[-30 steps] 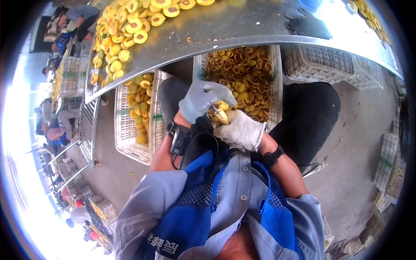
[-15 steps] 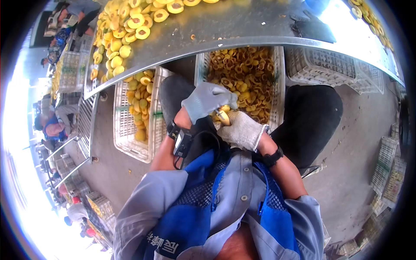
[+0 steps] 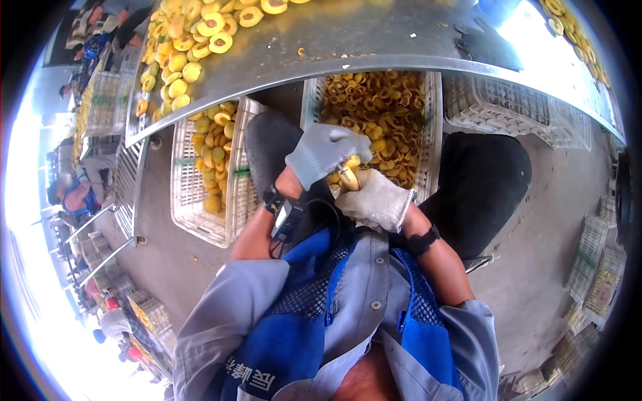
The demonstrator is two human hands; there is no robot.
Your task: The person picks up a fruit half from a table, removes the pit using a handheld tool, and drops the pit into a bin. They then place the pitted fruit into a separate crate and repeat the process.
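Note:
My left hand (image 3: 326, 152), in a grey glove, has its fingers curled around a yellow fruit piece (image 3: 352, 162). My right hand (image 3: 376, 202), in a whitish knit glove, grips a yellow fruit half (image 3: 348, 178) right beside it. A small dark line shows on that half; I cannot tell whether it is a tool or part of the fruit. Both hands are close together above the near end of a crate (image 3: 433, 134) of cut fruit pieces, between my knees. Left of my knee, another white crate (image 3: 234, 180) holds yellow fruit.
A metal table (image 3: 294, 63) crosses ahead, with halved fruit (image 3: 177, 63) piled at its left. Stacked crates (image 3: 498, 107) stand under its right part. A dark flat object (image 3: 491, 48) lies on top. Other people (image 3: 77, 194) are at the far left; more crates (image 3: 588, 260) are at right.
The view has shifted slightly. My left hand has moved a little to the right, and the fruit half in my right hand is turned slightly. Both hands remain close together.

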